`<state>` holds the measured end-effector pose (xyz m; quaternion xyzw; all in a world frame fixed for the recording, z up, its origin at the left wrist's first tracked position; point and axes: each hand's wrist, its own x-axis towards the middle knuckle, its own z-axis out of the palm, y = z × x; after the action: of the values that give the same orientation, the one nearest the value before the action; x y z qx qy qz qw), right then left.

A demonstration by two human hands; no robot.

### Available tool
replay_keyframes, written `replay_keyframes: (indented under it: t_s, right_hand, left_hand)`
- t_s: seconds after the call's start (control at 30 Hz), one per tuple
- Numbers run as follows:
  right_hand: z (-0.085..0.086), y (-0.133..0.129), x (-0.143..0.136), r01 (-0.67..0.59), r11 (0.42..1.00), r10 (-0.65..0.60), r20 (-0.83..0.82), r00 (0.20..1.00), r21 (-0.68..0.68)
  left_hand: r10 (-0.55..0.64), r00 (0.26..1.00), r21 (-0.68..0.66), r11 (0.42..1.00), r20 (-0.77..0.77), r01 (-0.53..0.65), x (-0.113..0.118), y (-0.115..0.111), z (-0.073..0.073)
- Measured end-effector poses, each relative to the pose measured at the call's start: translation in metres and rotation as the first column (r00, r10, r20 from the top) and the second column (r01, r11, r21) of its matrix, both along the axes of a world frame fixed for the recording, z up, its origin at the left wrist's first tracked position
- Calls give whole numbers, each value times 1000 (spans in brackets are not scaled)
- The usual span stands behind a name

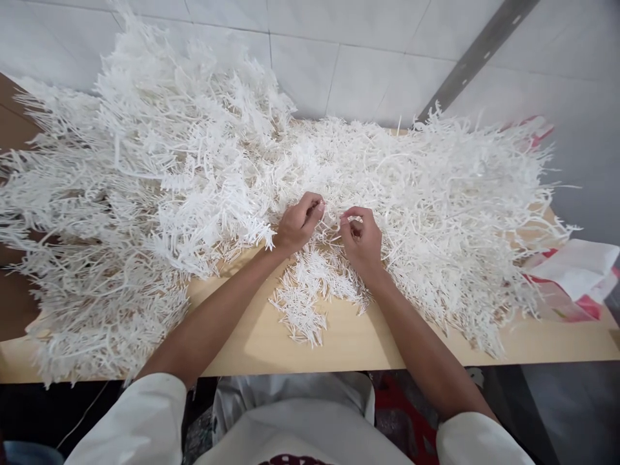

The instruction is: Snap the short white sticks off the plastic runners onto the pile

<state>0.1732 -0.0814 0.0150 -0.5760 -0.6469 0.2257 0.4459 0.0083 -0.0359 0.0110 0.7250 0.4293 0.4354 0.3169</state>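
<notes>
- Pinching, the left hand [293,227] and the right hand [364,244] face each other, slightly apart; both sets of fingers are drawn together, but I can't make out any strand clamped in them.
- White branching strands [436,187] lie beneath and around the fingers, spreading towards the worktop's [356,345] left and right ends; their tips point every way, with no shared long axis.
- From the fingers, the small heap of short white pieces [310,290] lies towards the near edge, between the forearms, its bulk looking nearer the left hand.
</notes>
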Motion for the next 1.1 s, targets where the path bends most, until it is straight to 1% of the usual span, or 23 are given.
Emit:
replay_keyframes:
  t_s: [0.1,0.23,0.33,0.4,0.53,0.6,0.67,0.73,0.8,0.87,0.97,1.1]
  right_hand:
    - [2,1,1,-43,996,36,97,995,79]
    - [2,1,1,-87,994,77,145,986,68]
    - [3,1,2,-88,995,81,134,988,44]
    - [4,0,2,-92,995,86,104,991,46]
    - [5,0,3,-63,993,62,12,998,104]
    - [3,0,4,-55,988,52,26,998,141]
    - [0,1,4,-65,983,55,61,997,171]
    - [-2,1,3,-68,983,61,50,997,169]
    - [-2,0,3,-64,989,64,1,998,134]
    - [0,1,2,-83,993,86,-30,996,82]
    - [3,2,3,-113,993,114,-46,992,24]
    - [3,3,5,-46,999,48,-106,993,15]
  left_hand:
    - [-64,996,8,998,55,64,1,0,-3]
    - [-65,993,88,995,94,57,0,0,-6]
    - [-69,995,134,989,73,59,-1,0,-6]
    - [-76,996,133,989,48,69,-2,-1,-6]
    - [-121,991,158,981,51,111,-3,-5,0]
    - [-154,987,192,971,53,141,-2,-5,2]
    - [-128,991,201,972,39,117,-1,-5,2]
    - [-44,999,200,979,14,41,1,-3,0]
    - [28,999,228,973,-22,-23,3,-2,-4]
    - [70,997,281,958,-33,-57,4,-1,-7]
    - [66,998,310,949,-22,-56,6,-1,-9]
    - [-1,997,309,951,-74,24,5,-2,-9]
